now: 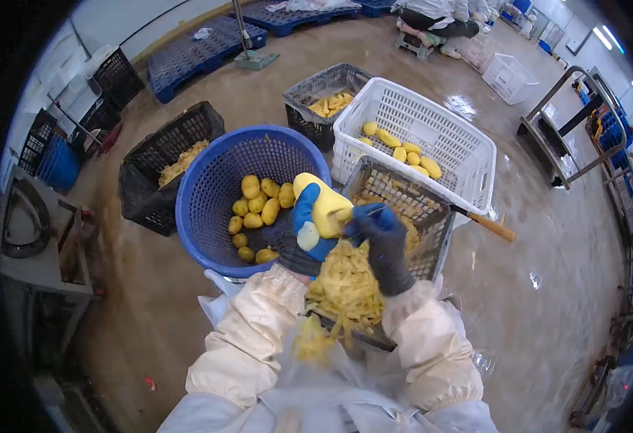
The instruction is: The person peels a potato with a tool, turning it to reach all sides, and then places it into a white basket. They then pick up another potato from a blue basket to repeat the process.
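Potato (pixel 328 209) partly covered, peeler (pixel 343 214) perhaps, blurred

You are in what looks like a food-processing workroom. The blue round basket (pixel 204 227) in front of you holds whole potatoes, and the white crate (pixel 468 137) to its right has peeled ones. Just right of the basket, a dark crate (pixel 443 249) is heaped with peelings. Around these spreads a wet, shiny brown floor (pixel 518 317). Beyond the basket, blue plastic pallets (pixel 193 54) lie along a pale wall (pixel 125 22), and a person in white (pixel 439 14) sits low. Well to the basket's right stands a metal trolley (pixel 562 137), with strip lights (pixel 605 40) above.
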Demonstrator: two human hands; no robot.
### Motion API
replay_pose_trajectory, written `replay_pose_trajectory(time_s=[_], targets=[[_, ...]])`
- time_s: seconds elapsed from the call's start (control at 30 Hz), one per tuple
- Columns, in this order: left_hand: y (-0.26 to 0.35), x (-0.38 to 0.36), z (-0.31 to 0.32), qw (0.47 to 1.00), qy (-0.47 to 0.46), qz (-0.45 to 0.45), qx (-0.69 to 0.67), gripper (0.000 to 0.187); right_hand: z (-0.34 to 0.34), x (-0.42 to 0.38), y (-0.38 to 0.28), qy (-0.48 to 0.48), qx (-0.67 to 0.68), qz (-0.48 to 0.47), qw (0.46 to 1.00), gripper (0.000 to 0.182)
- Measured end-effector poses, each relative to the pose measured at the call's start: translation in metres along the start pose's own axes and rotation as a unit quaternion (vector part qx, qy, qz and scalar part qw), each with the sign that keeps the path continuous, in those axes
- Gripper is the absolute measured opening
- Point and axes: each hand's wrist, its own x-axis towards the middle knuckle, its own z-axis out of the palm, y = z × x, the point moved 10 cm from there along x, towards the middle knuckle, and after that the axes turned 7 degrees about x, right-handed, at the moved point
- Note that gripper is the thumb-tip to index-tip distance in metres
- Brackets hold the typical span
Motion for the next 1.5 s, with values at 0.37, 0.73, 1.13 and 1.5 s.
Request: replay_pose_trajectory(time_s=[0.37, 0.73, 1.13, 1.5], targets=[[0.026, -0.028, 0.018, 0.991, 0.080, 0.061, 0.091, 0.049, -0.078, 0.031, -0.015, 0.134, -0.031, -0.048, 0.989, 0.011], [0.027, -0.016, 0.008, 0.997, 0.034, 0.060, 0.036, 0.034, -0.068, 0.036, -0.011, 0.084, 0.039, -0.061, 0.994, 0.010], [0.043, -0.023, 0.035, 0.989, 0.010, 0.113, 0.100, 0.019, -0.021, 0.013, -0.016, 0.024, 0.011, -0.139, 0.990, 0.012], [0.046, -0.026, 0.038, 0.975, 0.033, 0.129, 0.176, 0.025, -0.001, 0.007, -0.010, -0.034, -0.014, -0.198, 0.980, 0.005]])
